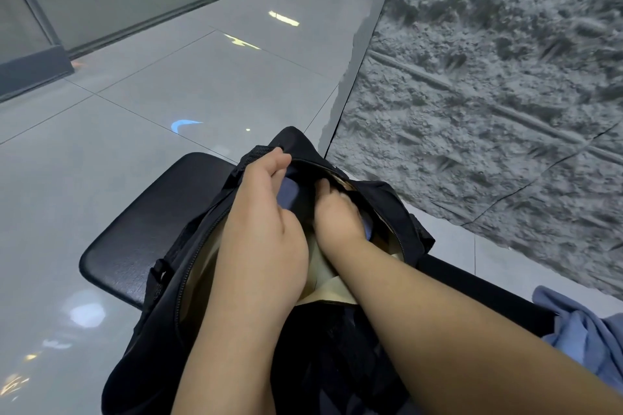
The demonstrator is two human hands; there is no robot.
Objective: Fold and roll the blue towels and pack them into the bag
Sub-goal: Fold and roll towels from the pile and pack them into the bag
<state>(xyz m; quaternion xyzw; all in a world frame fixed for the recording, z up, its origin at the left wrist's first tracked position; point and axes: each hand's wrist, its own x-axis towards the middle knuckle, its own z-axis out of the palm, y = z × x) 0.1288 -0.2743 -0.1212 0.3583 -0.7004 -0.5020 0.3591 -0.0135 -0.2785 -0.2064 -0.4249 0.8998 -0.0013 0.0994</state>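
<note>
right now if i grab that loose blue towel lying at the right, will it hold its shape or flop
The loose blue towel lies crumpled in soft folds, so it would probably flop and drape when lifted. It looks like thin cloth, so likely light. Pushed, it should bunch up rather than slide or roll.

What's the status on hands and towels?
Both hands inside open black bag, pressing rolled towel. Loose blue towel unpacked at right. Nothing obstructing.

Glossy grey tiled floor [135, 94] — rough stone wall [505, 77] right, black padded bench [135, 229].
</note>
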